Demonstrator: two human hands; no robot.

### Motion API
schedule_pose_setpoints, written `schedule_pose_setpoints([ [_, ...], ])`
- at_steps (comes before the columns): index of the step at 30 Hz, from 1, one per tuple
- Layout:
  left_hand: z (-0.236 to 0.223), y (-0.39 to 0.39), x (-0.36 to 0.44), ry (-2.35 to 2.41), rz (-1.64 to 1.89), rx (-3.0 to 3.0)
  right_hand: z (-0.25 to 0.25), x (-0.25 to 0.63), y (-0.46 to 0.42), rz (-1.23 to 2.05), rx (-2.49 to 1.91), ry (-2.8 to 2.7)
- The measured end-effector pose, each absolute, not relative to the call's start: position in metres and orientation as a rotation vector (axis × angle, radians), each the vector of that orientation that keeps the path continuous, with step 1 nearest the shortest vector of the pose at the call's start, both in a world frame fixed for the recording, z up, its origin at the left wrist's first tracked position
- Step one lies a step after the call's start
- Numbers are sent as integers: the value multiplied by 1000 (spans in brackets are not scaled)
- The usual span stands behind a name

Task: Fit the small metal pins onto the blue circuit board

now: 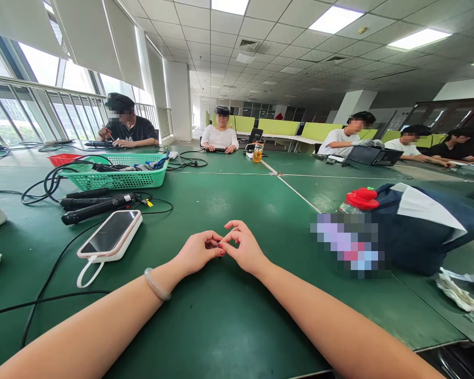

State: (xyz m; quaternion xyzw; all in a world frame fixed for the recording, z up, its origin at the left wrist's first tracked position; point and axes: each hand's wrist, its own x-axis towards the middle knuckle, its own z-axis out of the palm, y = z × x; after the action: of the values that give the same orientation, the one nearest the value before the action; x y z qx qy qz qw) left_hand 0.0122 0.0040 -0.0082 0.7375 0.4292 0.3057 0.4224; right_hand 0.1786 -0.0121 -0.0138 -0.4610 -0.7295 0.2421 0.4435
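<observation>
Green surface [221, 195] runs far back, a smartphone [111, 231] lying to the left. Near centre, the left hand [199, 251] and right hand [244, 247] meet, each grip apparently pinched on a tiny dark piece [218, 245], mostly hidden. Best steady it left, adjust lightly right, and stay low, since it could slip.

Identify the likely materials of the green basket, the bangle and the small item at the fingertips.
Green basket: likely moulded plastic, satin; perforated walls suggest it. Bangle: perhaps polished stone or glass, given its milky gloss. Small item: dark, but too small to tell.
</observation>
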Motion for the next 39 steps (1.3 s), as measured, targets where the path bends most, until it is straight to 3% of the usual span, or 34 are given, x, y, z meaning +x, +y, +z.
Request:
schedule_pose_setpoints([
  [39, -11, 7, 11, 996, 752, 1819, -15, 181, -10, 603, -1117, -1830],
])
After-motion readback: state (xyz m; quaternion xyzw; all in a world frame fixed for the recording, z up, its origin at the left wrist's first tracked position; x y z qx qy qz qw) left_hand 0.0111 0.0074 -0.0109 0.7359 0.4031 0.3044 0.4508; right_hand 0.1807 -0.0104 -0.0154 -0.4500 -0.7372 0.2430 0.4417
